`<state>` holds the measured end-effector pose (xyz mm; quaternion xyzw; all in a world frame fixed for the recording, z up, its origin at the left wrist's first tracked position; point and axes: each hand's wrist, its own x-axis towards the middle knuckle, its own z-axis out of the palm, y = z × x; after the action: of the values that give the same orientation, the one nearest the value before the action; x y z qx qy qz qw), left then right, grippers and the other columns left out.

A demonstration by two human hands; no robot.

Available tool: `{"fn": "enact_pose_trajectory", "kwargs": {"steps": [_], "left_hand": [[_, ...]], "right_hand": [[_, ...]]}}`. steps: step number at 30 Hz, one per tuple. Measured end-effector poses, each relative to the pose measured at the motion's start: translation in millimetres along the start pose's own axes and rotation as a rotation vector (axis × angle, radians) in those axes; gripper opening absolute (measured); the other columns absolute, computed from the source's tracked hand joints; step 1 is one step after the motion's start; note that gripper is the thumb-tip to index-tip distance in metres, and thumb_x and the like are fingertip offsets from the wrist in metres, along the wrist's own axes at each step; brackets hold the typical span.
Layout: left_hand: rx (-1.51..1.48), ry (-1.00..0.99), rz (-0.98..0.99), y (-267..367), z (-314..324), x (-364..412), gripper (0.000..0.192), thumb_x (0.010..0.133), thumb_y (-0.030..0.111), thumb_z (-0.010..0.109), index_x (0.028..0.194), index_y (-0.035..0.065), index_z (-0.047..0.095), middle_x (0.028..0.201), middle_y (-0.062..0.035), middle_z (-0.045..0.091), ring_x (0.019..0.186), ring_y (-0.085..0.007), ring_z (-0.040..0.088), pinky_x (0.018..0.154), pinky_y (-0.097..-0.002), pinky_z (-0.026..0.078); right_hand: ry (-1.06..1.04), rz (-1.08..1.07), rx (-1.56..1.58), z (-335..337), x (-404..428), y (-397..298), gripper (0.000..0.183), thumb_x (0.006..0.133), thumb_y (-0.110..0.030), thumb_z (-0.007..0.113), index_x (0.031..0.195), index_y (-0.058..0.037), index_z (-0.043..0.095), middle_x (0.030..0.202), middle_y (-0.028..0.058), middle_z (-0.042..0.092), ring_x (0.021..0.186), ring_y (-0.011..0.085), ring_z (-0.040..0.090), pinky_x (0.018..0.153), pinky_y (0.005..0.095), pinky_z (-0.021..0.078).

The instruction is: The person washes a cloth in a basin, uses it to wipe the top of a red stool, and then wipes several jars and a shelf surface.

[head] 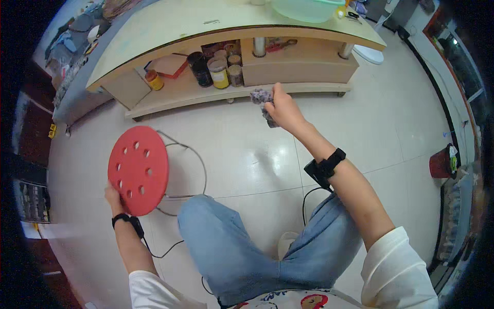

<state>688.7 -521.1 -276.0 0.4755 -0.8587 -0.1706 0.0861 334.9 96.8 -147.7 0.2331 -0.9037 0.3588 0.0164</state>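
My left hand point(114, 197) grips the near left edge of a round red stool seat point(133, 174) with several holes in it. The stool is tilted, and its bent metal legs point(202, 166) point right over the floor. My right hand point(285, 108) is closed around a bunched grey fluffy cloth point(262, 96), held in front of the low table's bottom board. Part of the cloth hangs below the fist.
Ahead stands a low table point(173, 23) with a green plastic basin point(305, 9) on top and jars point(219, 71) on its shelf. A grey sofa point(83, 89) is at the left, a red bin point(440, 162) at the right. Black cables run from both wristbands.
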Motion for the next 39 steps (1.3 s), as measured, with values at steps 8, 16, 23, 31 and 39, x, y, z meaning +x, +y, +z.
{"fn": "enact_pose_trajectory", "kwargs": {"steps": [8, 16, 23, 31, 39], "left_hand": [[0.415, 0.377, -0.093, 55, -46, -49, 0.055, 0.087, 0.048, 0.045, 0.122, 0.0063, 0.05, 0.12, -0.0167, 0.052, 0.109, -0.0355, 0.05, 0.09, -0.0486, 0.04], [0.235, 0.099, 0.082, 155, -20, -83, 0.063, 0.09, 0.05, 0.038, 0.137, 0.0085, 0.033, 0.145, -0.0131, 0.024, 0.135, -0.0271, 0.021, 0.107, -0.0511, 0.015], [0.28, 0.339, 0.139, 153, -25, -107, 0.059, 0.089, 0.045, 0.042, 0.135, 0.0094, 0.036, 0.144, -0.0131, 0.026, 0.133, -0.0273, 0.024, 0.107, -0.0483, 0.017], [0.272, 0.333, 0.135, 153, -31, -110, 0.057, 0.089, 0.042, 0.043, 0.135, 0.0086, 0.036, 0.144, -0.0127, 0.027, 0.133, -0.0256, 0.024, 0.107, -0.0454, 0.018], [0.269, 0.331, 0.142, 163, -28, -105, 0.055, 0.091, 0.042, 0.043, 0.135, 0.009, 0.037, 0.145, -0.0108, 0.026, 0.134, -0.0251, 0.023, 0.107, -0.0472, 0.018]], "right_hand": [[0.019, -0.103, -0.115, -4, 4, 14, 0.028, 0.075, -0.007, 0.054, 0.1, -0.0027, 0.04, 0.086, 0.0231, 0.059, 0.082, 0.0426, 0.057, 0.07, 0.0509, 0.0453], [0.072, -0.16, -0.275, -5, 10, 20, 0.038, 0.067, -0.001, 0.068, 0.101, -0.0044, 0.051, 0.095, 0.0194, 0.053, 0.092, 0.0384, 0.055, 0.075, 0.0421, 0.0469], [-0.207, 0.044, -0.15, -25, 26, 3, 0.028, 0.077, -0.007, 0.059, 0.105, -0.0053, 0.059, 0.083, 0.0169, 0.064, 0.082, 0.0272, 0.061, 0.072, 0.0354, 0.0496], [-0.505, -0.01, 0.276, -28, 66, -83, 0.038, 0.08, 0.0, 0.051, 0.118, -0.0065, 0.057, 0.112, 0.0049, 0.06, 0.099, 0.0187, 0.056, 0.086, 0.0295, 0.0438], [-0.775, -0.17, 0.459, -38, 60, -154, 0.059, 0.08, 0.002, 0.055, 0.135, -0.0142, 0.04, 0.127, 0.0055, 0.047, 0.112, 0.0128, 0.043, 0.096, 0.0268, 0.0352]]}}
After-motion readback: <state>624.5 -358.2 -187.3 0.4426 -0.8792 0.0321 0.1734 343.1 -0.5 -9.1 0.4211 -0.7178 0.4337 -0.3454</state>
